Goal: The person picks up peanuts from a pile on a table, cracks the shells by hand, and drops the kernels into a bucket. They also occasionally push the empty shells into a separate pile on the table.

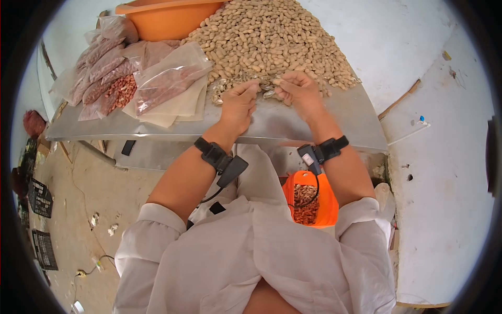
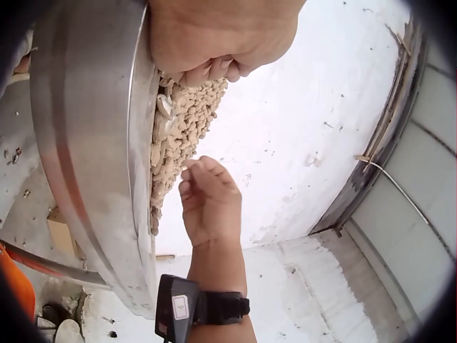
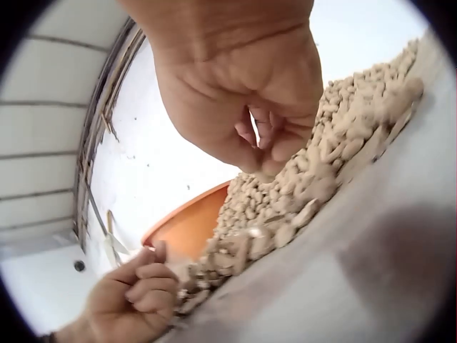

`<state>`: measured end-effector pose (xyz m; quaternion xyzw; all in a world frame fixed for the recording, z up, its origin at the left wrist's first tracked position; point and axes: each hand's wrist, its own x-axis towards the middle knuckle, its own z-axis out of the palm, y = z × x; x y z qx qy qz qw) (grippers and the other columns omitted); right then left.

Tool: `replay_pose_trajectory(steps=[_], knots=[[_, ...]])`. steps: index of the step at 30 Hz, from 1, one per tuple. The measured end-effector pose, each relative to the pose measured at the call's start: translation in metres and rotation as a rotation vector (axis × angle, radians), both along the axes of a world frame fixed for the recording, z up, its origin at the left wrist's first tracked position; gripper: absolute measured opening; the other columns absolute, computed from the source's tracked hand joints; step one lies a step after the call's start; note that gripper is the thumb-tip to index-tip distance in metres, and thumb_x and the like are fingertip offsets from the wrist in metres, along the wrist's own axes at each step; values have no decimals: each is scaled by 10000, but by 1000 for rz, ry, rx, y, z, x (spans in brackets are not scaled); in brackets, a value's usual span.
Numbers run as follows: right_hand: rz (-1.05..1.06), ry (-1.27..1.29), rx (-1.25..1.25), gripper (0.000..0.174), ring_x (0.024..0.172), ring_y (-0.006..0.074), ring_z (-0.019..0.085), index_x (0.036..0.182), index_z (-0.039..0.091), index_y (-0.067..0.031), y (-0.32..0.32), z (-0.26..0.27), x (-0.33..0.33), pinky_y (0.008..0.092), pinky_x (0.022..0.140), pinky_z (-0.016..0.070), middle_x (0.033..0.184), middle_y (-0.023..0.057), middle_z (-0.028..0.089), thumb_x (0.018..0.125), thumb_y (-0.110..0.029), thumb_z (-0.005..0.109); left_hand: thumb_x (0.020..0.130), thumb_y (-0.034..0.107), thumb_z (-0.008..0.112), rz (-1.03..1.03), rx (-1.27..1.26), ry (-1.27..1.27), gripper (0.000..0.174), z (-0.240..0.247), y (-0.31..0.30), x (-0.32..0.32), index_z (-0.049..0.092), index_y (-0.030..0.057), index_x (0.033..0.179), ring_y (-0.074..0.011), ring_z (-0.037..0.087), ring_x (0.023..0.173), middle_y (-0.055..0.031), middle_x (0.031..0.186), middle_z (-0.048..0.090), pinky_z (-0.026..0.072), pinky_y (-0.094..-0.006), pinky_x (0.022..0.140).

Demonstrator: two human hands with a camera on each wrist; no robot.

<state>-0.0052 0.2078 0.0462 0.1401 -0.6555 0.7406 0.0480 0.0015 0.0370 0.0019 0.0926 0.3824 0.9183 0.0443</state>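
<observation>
Right hand (image 3: 239,89) pinches a peanut (image 3: 267,176) between its fingers (image 3: 289,144), near the peanut heap (image 3: 335,125).

A heap of peanuts (image 1: 272,42) covers the back of the counter (image 1: 209,131), shells (image 1: 222,90) along its near edge. Left of it lie filled bags (image 1: 102,63) (a basin (image 1: 167,22) behind them). Below the counter, right of the person's leg (image 1: 259,167), is a bucket (image 1: 329,204) (kernels (image 1: 305,209) inside). Crates (image 1: 41,198) lie far left.
</observation>
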Motion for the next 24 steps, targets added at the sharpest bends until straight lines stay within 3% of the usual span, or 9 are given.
replay_pose_trajectory(steps=[4,13,21,24], knots=[[49,-40,-173,156,658,113,583,957,603,6,-36,-28,3,230,592,464,768,54,622,853,-110,592,846,95,601,13,-33,15,239,1,2,0,597,3,1066,-30,369,503,40,681,510,276,-180,430],[45,-38,-175,208,666,91,566,1022,614,20,-45,-36,5,217,598,453,801,49,631,877,-117,557,872,69,549,139,-176,51,208,-4,8,-1,599,-3,1061,-33,436,576,-4,806,598,325,-168,478],[34,41,47,170,636,80,544,965,630,21,-43,-41,2,207,567,432,758,32,614,867,-94,552,860,38,531,222,-246,123,186,-2,11,5,604,-13,1023,-46,465,597,-8,769,581,341,-168,492],[-41,93,170,153,589,83,537,911,629,23,-45,-39,6,214,527,426,707,36,604,863,-100,552,850,-4,502,244,-282,105,185,-3,9,2,572,-74,1005,-101,523,676,-60,799,575,436,-233,570]])
